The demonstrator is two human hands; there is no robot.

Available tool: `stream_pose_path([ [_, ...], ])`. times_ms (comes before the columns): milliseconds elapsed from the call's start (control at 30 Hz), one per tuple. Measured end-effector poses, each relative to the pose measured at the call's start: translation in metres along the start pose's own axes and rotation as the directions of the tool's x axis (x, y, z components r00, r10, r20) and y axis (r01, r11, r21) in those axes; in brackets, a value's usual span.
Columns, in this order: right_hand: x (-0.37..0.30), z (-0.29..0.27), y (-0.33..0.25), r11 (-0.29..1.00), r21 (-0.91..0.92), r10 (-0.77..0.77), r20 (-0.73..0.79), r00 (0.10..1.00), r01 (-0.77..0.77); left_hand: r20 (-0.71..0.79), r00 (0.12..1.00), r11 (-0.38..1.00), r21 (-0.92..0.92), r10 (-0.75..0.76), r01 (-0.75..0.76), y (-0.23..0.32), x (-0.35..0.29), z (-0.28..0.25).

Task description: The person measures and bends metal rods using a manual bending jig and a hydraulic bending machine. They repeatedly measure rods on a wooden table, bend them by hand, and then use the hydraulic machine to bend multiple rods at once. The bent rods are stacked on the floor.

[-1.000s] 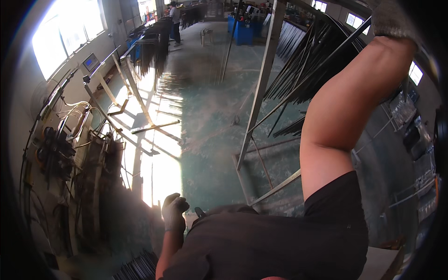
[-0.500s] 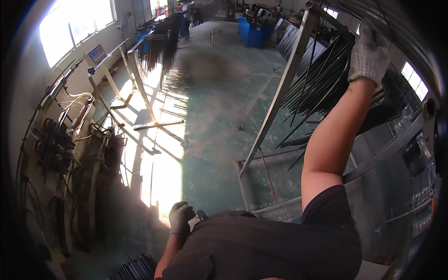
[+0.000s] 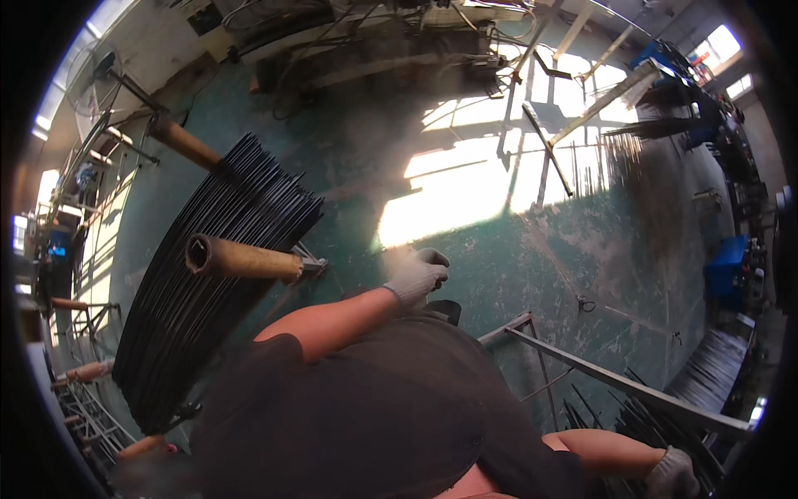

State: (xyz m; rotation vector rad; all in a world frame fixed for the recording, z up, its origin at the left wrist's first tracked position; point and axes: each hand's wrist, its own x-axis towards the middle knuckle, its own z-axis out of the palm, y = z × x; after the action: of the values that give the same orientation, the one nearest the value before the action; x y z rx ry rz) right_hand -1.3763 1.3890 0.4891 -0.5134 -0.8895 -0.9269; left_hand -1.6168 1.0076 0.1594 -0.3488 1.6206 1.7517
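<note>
My left hand (image 3: 418, 277), in a pale knitted glove, is in front of my dark shirt with its fingers curled in; nothing shows in it. To its left lies a thick bundle of long black rods (image 3: 179, 291), with a brown cardboard-like tube (image 3: 249, 259) standing out across it. My right hand (image 3: 674, 476), gloved too, is low at the right edge, beside more black rods (image 3: 657, 418) and a grey metal rack bar (image 3: 623, 382). Its fingers are turned away, so I cannot make out whether it grips anything.
A second brown tube (image 3: 187, 141) juts out beyond the left bundle. Ahead, a metal stand (image 3: 544, 145) rises from the sunlit green floor (image 3: 374, 179). A blue cabinet (image 3: 726, 264) and a stack of grey rods (image 3: 711, 366) are at the right.
My view has swung left, bringing the left rod bundle and its tubes into sight. My right arm, raised by the rack before, now appears at the lower right. The left fingers stay curled.
</note>
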Motion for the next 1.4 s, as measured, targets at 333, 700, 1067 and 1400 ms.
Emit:
stream_pose_path([
  [333, -0.263, -0.174, -0.392, 0.213, 0.303, -0.829, 0.559, -0.008, -0.929, -0.492, 0.721, 0.868, 0.187, 0.488, -0.460, -0.011, -0.063, -0.156],
  [700, -0.239, -0.415, -0.690, -0.284, 0.539, -0.910, -0.411, 0.046, -0.793, -0.439, 0.033, 0.404, 0.790, 0.898, -0.461, 0.056, -0.178, -0.278],
  [1067, -0.291, -0.552, -0.722, -0.783, 0.441, -0.587, -0.758, 0.285, -0.439, -0.807, -0.133, 0.813, 0.582, 0.575, -0.018, 0.077, -0.165, -0.316],
  [1400, -0.294, -0.558, -0.760, -0.817, 0.168, -0.291, -0.946, 0.142, -0.552, -0.832, -0.387, 0.891, 0.248, 0.396, 0.380, 0.103, -0.135, -0.317],
])
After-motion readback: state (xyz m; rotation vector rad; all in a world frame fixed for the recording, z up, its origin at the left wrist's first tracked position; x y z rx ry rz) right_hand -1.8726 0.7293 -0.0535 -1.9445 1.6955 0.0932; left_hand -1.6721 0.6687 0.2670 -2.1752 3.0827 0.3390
